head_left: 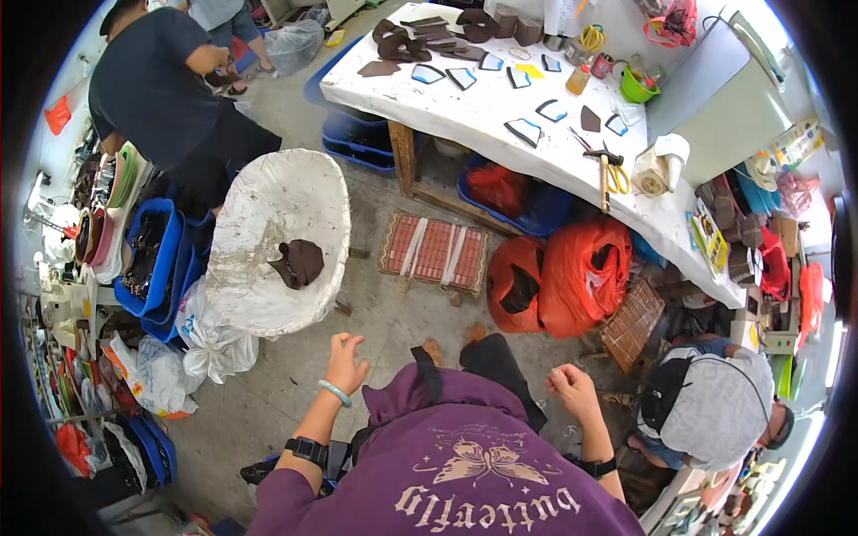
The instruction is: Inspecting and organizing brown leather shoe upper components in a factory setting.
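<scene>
My left hand (345, 364) hangs in the air below the large white basin, its fingers curved, apart and empty. A pale bangle and a dark watch circle that arm. On the other side of my purple shirt, my right hand (572, 388) is loosely curled, with nothing visible in it; it touches nothing. Inside the white basin (234, 207) lies a small pile of dark brown pieces (298, 264). Ahead on the floor is a low stool with a red woven top (436, 252). Red plastic bags (585, 277) stand beside it.
The white-covered table (375, 85) bears brown pieces, blue-edged pieces (461, 79), a hammer (604, 170), scissors and jars. A person in dark clothes (165, 89) stands at far left; another in grey (715, 406) sits at right. Blue crates (147, 295) and white bags (219, 344) flank the basin.
</scene>
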`<state>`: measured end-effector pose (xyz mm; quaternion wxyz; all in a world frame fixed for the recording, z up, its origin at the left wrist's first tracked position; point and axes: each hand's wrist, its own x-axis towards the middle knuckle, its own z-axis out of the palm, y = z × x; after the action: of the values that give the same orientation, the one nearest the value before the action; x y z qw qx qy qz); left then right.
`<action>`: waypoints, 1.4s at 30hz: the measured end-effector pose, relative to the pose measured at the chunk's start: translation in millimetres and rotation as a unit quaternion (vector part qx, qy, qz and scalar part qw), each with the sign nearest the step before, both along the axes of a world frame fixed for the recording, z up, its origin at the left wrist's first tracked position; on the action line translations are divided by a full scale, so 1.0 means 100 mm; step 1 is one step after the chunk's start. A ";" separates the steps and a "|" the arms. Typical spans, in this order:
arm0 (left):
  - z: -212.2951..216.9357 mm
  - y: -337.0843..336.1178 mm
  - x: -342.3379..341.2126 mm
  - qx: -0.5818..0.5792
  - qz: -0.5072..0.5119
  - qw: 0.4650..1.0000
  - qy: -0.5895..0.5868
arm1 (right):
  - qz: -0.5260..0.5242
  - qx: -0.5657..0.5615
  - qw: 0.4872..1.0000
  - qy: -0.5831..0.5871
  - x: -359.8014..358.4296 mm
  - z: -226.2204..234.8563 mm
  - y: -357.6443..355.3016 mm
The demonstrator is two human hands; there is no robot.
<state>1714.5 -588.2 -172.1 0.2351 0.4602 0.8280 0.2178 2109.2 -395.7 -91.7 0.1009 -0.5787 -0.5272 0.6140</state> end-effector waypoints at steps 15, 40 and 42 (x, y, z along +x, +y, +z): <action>-0.12 0.95 0.50 -0.046 0.193 0.971 -0.130 | 0.171 0.131 0.973 -0.082 -0.05 -0.18 1.75; -0.76 -0.44 0.19 -0.133 0.192 0.957 -0.172 | 0.323 0.240 0.888 -0.224 -0.13 -0.23 0.59; -0.67 -0.21 0.15 -0.129 0.190 0.958 -0.171 | 0.338 0.232 0.878 -0.247 -0.09 -0.11 0.64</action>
<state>1729.3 -609.2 -239.4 0.3845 0.2163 0.8687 0.2254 2100.4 -331.7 -103.1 -0.1150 -0.4586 -0.8257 0.3078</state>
